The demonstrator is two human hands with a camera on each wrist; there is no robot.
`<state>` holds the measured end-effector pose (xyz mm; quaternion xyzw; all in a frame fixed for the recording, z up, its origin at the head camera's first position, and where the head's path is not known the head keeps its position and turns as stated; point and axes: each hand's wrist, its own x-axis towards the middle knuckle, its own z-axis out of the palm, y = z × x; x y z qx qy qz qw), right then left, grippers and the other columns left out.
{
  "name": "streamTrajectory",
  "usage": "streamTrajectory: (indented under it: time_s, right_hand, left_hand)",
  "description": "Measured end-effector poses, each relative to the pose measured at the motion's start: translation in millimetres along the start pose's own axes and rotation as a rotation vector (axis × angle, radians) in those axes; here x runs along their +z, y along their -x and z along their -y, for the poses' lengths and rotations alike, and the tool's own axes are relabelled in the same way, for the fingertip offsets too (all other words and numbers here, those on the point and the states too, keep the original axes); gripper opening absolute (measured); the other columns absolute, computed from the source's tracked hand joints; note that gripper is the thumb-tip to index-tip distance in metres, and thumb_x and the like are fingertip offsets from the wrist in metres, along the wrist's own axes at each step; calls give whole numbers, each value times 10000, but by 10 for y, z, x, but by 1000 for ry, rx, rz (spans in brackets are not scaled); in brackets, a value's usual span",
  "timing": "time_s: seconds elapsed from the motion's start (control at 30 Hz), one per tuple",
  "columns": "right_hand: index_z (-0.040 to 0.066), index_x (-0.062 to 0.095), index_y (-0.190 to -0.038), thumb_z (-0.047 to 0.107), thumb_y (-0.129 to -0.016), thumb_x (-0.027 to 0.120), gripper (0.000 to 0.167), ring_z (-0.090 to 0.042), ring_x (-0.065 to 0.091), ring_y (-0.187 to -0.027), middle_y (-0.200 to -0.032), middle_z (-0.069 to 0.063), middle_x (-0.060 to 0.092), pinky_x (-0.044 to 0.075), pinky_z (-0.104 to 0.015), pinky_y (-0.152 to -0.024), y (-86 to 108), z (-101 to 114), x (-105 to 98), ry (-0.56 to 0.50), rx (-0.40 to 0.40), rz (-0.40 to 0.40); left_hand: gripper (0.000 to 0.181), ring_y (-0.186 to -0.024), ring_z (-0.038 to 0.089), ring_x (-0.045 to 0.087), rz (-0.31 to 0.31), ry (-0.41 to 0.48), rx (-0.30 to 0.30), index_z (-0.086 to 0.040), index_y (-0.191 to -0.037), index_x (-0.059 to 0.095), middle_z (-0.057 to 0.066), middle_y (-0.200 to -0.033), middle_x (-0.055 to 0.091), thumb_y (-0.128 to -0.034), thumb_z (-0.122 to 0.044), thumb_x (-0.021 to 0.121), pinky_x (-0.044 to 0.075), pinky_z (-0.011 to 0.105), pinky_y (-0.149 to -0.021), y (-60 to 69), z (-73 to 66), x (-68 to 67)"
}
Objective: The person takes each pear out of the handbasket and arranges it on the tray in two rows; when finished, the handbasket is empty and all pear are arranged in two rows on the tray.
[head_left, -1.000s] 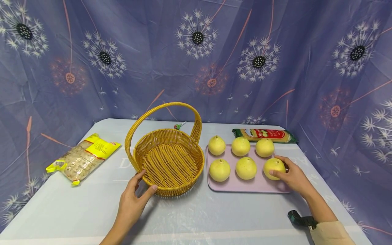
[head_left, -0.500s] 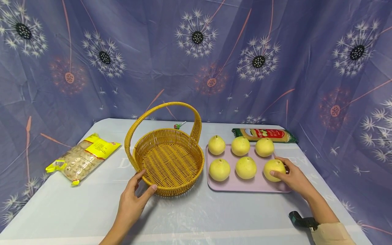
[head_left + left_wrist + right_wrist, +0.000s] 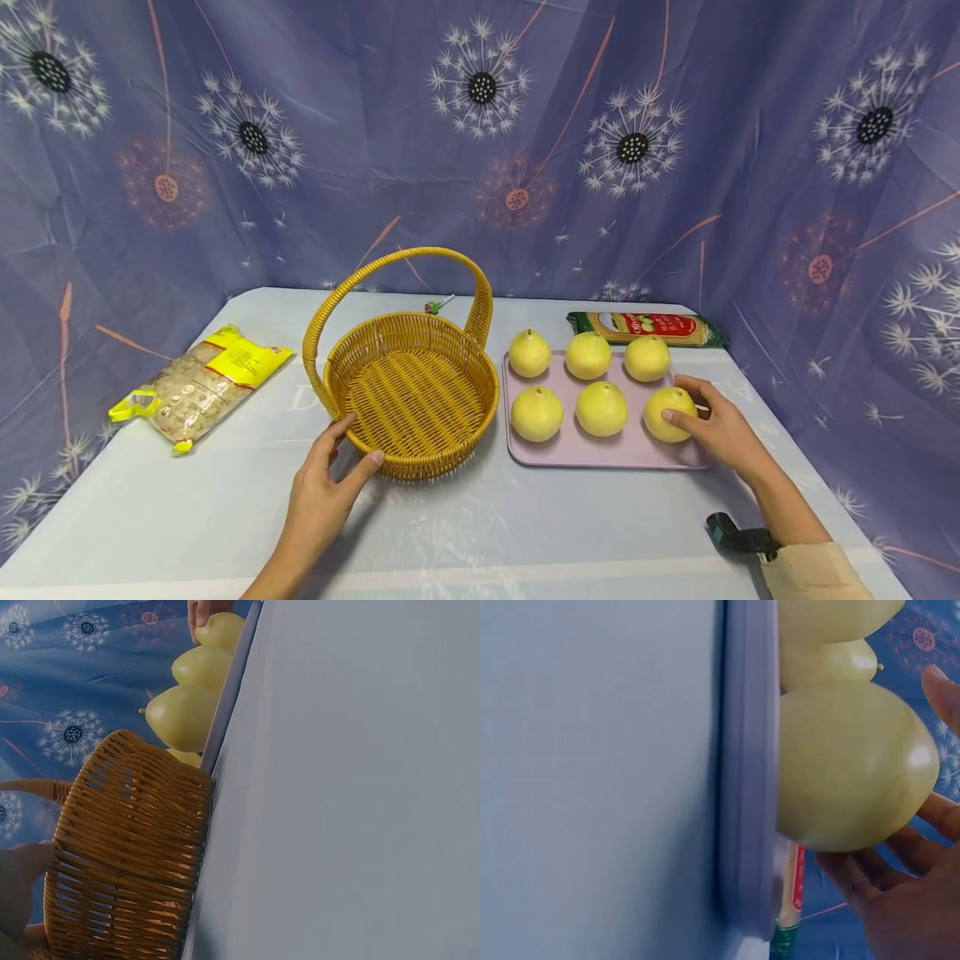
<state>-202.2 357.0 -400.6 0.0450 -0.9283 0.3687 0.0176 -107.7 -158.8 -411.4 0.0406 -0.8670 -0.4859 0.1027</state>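
On the white table stands a yellow wicker basket [image 3: 420, 400] with a tall arched handle; nothing lies in it. My left hand [image 3: 322, 492] rests on the basket's near left rim, its thumb and index finger spread apart. Several round yellow pears [image 3: 537, 414] sit in two rows on a pinkish-lilac tray [image 3: 600, 456] to the right. My right hand [image 3: 720, 425] holds the front right pear [image 3: 663, 421], thumb in front and fingers round its far side. In the right wrist view, curled fingers [image 3: 855, 881] lie against that pear [image 3: 855, 769], which sits on the tray.
A clear bag with yellow ends [image 3: 202, 387] lies at the left. Behind the tray is a green and red packet [image 3: 652, 327]. A lollipop [image 3: 438, 305] lies behind the basket. A dandelion-patterned curtain [image 3: 375, 142] closes off the back and sides.
The right thumb has shifted slightly up over the front right pear. The left hand and the basket stay in place, and the head view has tilted a little.
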Motion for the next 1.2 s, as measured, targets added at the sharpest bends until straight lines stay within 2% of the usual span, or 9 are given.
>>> streamTrajectory:
  time_s: [0.13, 0.2, 0.43, 0.67, 0.77, 0.87, 0.93, 1.03, 1.2]
  right_hand:
    - [-19, 295, -1442, 385, -887, 644, 770, -445, 386, -1286, -1428, -283, 382, 384, -550, -1045, 3, 76, 5, 3, -27, -44]
    - [-17, 298, -1442, 384, -883, 649, 773, -477, 342, -1312, -1441, -291, 361, 314, -643, -1044, 11, 120, 5, 3, -37, -67]
    - [49, 355, -1438, 402, -885, 640, 715, -522, 301, -1315, -1438, -298, 347, 278, -717, -1008, 45, 322, 20, 59, -61, -164]
    - [84, 428, -1398, 339, -875, 669, 631, -496, 316, -1318, -1425, -267, 378, 282, -722, -984, 85, 581, 84, 65, -144, -237]
    - [98, 439, -1391, 319, -871, 678, 614, -478, 321, -1323, -1430, -247, 383, 287, -713, -989, 99, 668, 115, 57, -175, -238]
    - [103, 451, -1381, 299, -862, 690, 604, -461, 326, -1324, -1426, -231, 395, 288, -704, -997, 110, 748, 157, 50, -206, -235]
    - [98, 458, -1372, 284, -854, 701, 601, -448, 333, -1322, -1413, -221, 412, 287, -700, -1005, 117, 800, 191, 50, -230, -235]
    - [82, 474, -1354, 260, -840, 719, 597, -429, 345, -1316, -1392, -204, 438, 289, -690, -1019, 128, 877, 246, 51, -271, -238]
    - [55, 517, -1308, 183, -800, 754, 575, -367, 388, -1286, -1349, -158, 489, 331, -638, -1022, 145, 985, 353, 70, -370, -264]
  left_hand:
    - [686, -1379, 348, 347, -3, 1, 11, -140, -1433, 374, 151, -1499, 358, -872, -425, 648, 346, 536, -1110, 2, -9, -7]
    - [680, -1380, 343, 348, -7, -3, 16, -150, -1431, 376, 147, -1497, 362, -871, -420, 652, 349, 531, -1109, 5, -15, -9]
    - [660, -1365, 330, 369, -46, -32, 64, -182, -1420, 397, 118, -1478, 395, -861, -405, 669, 375, 518, -1071, 70, -45, -22]
    - [643, -1371, 343, 350, -96, -35, 81, -168, -1400, 425, 130, -1486, 360, -847, -338, 705, 391, 501, -1048, 154, -111, -65]
    - [636, -1345, 263, 380, -148, -35, 98, -182, -1387, 443, 100, -1471, 375, -829, -281, 733, 387, 278, -1077, 184, -136, -65]
    - [632, -1283, 119, 393, -201, -26, 129, -205, -1373, 459, 53, -1439, 409, -813, -217, 751, 336, 46, -987, 212, -159, -59]
    - [637, -1245, 35, 374, -229, -12, 167, -209, -1370, 464, 38, -1424, 423, -805, -162, 755, 299, -9, -943, 227, -177, -54]
    - [643, -1225, -9, 345, -271, 9, 252, -179, -1358, 488, 62, -1397, 453, -783, -72, 755, 308, 37, -942, 242, -211, -41]
    - [611, -1253, 117, 347, -311, -13, 410, -152, -1341, 515, 96, -1372, 469, -785, -19, 729, 264, 76, -959, 249, -279, -9]
